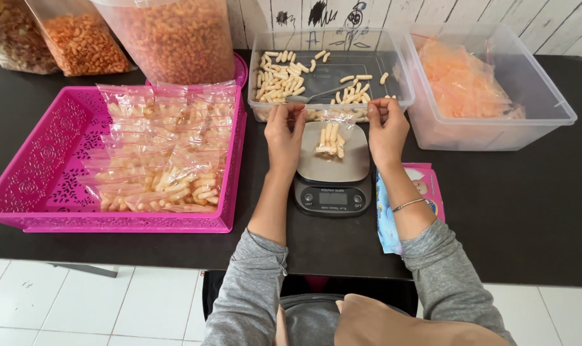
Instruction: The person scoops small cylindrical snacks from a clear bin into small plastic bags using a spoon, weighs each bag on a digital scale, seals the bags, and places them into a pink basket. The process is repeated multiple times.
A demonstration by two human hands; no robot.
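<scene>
My left hand (284, 133) and my right hand (387, 131) pinch the two top corners of a small clear plastic bag (330, 131) holding several pale puffed snack sticks. The bag stands over the steel plate of a small digital kitchen scale (332, 186) with a black base. Just behind it a clear plastic tub (329, 70) holds loose snack sticks and a metal spoon (316, 95).
A pink perforated basket (41, 166) at the left holds several filled snack bags (166, 150). A second clear tub (489, 90) at the right holds orange plastic bags. Big containers of orange snacks (169, 38) stand at the back left. A colourful packet (393, 211) lies under my right forearm.
</scene>
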